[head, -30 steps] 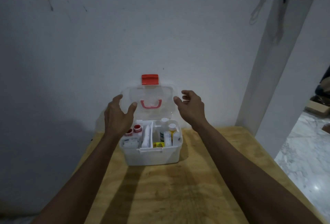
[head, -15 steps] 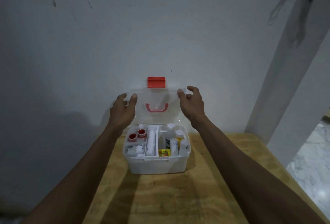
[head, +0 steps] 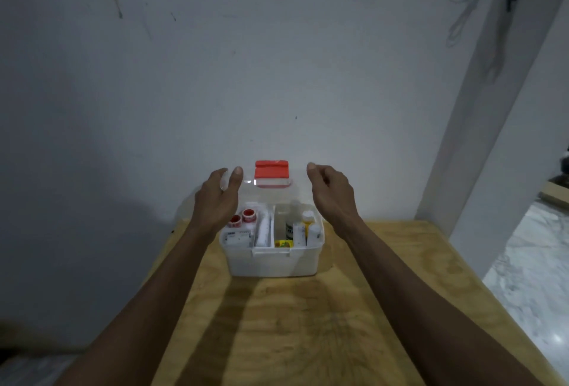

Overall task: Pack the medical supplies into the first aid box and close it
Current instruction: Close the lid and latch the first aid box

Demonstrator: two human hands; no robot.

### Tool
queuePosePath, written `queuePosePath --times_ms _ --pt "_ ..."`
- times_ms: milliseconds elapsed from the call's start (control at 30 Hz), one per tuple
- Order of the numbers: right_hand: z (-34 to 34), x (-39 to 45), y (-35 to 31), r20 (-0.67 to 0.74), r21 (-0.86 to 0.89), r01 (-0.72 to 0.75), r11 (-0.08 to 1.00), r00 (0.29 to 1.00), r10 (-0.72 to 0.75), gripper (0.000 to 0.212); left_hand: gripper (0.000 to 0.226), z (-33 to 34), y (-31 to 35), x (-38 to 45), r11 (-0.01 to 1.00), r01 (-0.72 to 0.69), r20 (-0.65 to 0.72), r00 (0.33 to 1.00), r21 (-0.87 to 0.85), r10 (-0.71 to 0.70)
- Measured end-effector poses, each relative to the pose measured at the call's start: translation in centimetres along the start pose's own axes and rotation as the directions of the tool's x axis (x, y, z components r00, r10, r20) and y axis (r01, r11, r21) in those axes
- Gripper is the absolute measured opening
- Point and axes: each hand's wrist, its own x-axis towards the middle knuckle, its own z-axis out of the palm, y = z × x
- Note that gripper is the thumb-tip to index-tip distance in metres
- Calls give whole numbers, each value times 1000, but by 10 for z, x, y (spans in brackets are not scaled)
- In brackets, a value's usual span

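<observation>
Between the left hand and right hand stands the clear plastic lid (raised). Both hands are spread, empty, flanking its side edges above the packed white first aid box.

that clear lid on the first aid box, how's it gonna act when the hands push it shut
The clear lid looks like thin rigid plastic, so probably light, swinging down easily. The tall bottles may block it. The box might slide on the smooth table.

Two bare forearms, unsleeved to the frame edge, are shown; the left hand and right hand are ungloved.
</observation>
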Motion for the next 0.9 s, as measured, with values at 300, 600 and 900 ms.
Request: queuePosePath --times_ms 300,600,900 --pt "8 -55 28 2 -72 43 997 999 -43 41 60 4 -25 -52 979 -159 85 985 131 148" --pt "17 -74 48 21 -210 122 970 992 -121 36 64 14 -54 -59 971 -189 148 975 143 168" --pt "22 -70 41 18 -224 104 969 995 -103 43 70 11 -48 -58 983 -124 154 983 137 103"
